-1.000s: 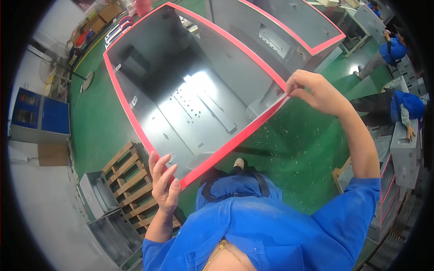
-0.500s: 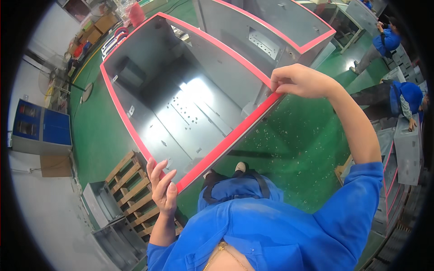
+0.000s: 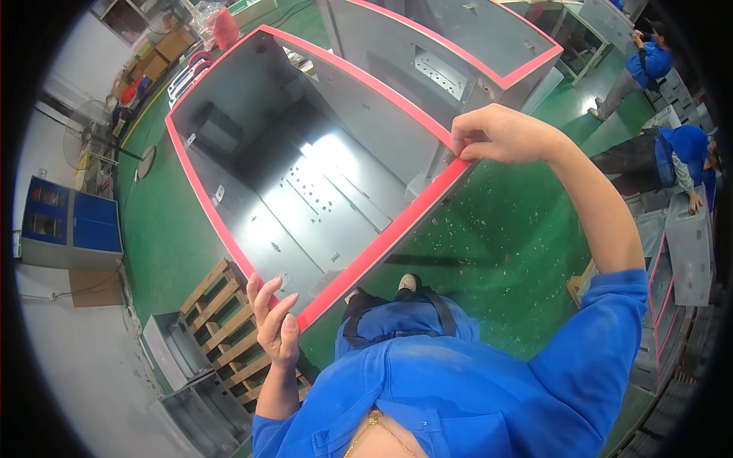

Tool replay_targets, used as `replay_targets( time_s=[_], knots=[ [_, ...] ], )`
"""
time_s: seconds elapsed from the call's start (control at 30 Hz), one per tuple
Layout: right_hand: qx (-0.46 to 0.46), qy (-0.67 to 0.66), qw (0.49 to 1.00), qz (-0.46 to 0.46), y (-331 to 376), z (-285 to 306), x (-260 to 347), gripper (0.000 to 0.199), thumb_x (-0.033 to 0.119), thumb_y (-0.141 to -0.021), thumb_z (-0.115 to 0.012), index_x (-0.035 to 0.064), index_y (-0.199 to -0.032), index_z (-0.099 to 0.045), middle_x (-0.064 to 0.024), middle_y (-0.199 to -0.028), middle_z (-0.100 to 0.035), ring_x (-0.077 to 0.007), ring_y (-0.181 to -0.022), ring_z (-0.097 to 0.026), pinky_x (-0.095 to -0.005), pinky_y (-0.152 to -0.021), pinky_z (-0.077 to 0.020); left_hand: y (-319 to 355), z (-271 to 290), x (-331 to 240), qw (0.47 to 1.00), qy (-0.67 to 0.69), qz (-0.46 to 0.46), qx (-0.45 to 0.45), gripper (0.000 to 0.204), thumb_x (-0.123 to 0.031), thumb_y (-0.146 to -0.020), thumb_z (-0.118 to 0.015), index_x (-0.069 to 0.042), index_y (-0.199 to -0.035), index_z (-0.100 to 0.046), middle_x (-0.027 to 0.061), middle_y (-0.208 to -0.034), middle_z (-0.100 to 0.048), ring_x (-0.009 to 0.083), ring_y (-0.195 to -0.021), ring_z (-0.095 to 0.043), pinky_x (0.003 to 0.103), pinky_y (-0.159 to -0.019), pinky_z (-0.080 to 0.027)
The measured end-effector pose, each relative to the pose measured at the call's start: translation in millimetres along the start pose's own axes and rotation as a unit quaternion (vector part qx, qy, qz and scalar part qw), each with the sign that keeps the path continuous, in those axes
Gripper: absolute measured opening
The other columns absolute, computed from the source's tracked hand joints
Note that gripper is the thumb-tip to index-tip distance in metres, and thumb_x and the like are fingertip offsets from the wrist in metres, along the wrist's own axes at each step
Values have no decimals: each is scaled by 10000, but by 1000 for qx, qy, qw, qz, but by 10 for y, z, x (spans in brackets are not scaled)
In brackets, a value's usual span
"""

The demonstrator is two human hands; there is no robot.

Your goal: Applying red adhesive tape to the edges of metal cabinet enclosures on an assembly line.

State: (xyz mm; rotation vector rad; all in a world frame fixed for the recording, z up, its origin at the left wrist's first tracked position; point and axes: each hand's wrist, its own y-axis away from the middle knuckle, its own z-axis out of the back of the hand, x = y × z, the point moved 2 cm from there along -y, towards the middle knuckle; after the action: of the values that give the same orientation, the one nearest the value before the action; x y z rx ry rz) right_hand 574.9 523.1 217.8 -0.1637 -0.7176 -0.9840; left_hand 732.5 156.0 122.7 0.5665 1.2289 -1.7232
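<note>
A large grey metal cabinet [image 3: 359,137] lies with its open face up, its rim lined with a red strip [image 3: 365,267]. At the rim's near right corner, my right hand [image 3: 504,136] has its fingers bent and closed together on the red strip. At the near left corner is my left hand [image 3: 276,324], its fingers apart and slightly curled beside the rim. Whether the left fingertips touch the metal I cannot tell. Inside the cabinet, the shiny back panel [image 3: 305,221] has several holes and slots.
A second red-rimmed cabinet [image 3: 489,38] stands just beyond. A wooden pallet [image 3: 225,324] and grey metal boxes [image 3: 179,351] are at the left, a blue-doored cupboard [image 3: 69,214] by the wall. Two people in blue work at the right, near grey panels [image 3: 687,244].
Both cabinets appear shifted very slightly to the left in the view. My right hand has moved a little left with the corner; my left hand has hardly moved.
</note>
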Motion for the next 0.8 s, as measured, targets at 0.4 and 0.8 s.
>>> replay_targets(
  time_s=[0.4, 0.8],
  knots=[
    [10, -1, 1000, -16, -7, 0, -21, 93, 94, -771, -560, 15, -819, -572, -82, -741, -600, -201, -721, -561, -320, -659, -436, 8, -2, 7, 1000, -5, 3, -3, 236, -176, -820, -498, -43, -940, -651, 129, -1201, -488, 321, -1304, -198, 453, -1049, -152],
    [-4, -5, 1000, 4, -2, -12, -27, 71, 58, -759, -565, 2, -801, -559, -69, -705, -589, -163, -675, -548, -291, -634, -427, -5, -10, -7, 1000, -1, 0, -4, 232, -170, -819, -497, -41, -935, -651, 131, -1200, -487, 322, -1304, -196, 448, -1050, -153]
  ],
)
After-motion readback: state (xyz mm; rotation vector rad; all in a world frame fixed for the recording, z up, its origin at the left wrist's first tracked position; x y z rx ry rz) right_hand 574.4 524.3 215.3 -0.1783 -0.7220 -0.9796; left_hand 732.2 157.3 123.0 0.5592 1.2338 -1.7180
